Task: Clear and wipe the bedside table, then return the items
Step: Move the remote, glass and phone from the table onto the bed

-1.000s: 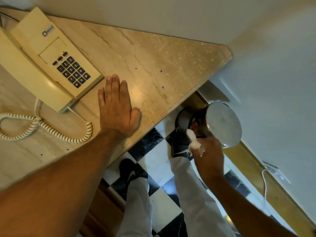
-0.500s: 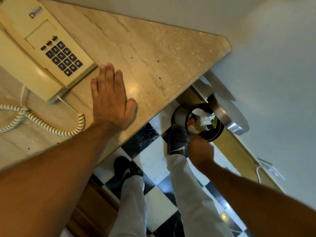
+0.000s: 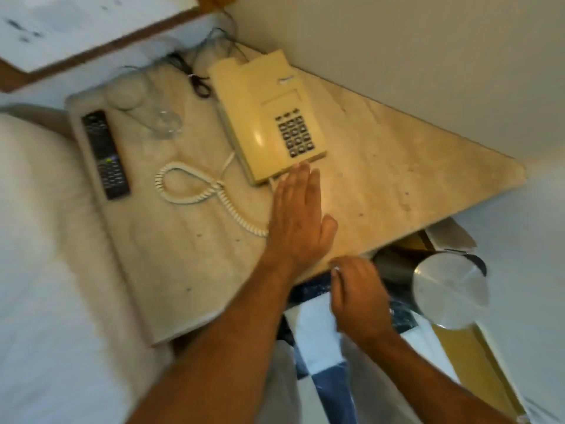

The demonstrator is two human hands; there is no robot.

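Observation:
The beige marble bedside table carries a cream corded telephone with its coiled cord, a black remote control near the left edge, and a clear glass lying beside a white round object. My left hand rests flat on the tabletop, palm down, fingertips at the phone's front edge. My right hand hovers off the table's front edge, above the floor, fingers loosely curled with nothing in them. The picture is blurred.
A metal pedal bin with its lid shut stands on the checkered floor right of my right hand. A white bed borders the table's left side. Dark cables lie behind the phone. Walls close in at the back and right.
My right hand dropped the white tissue into the open bin, then drew back toward the table edge; the lid has closed. The view swung left, bringing the remote, glass and bed into sight. The left hand stayed flat.

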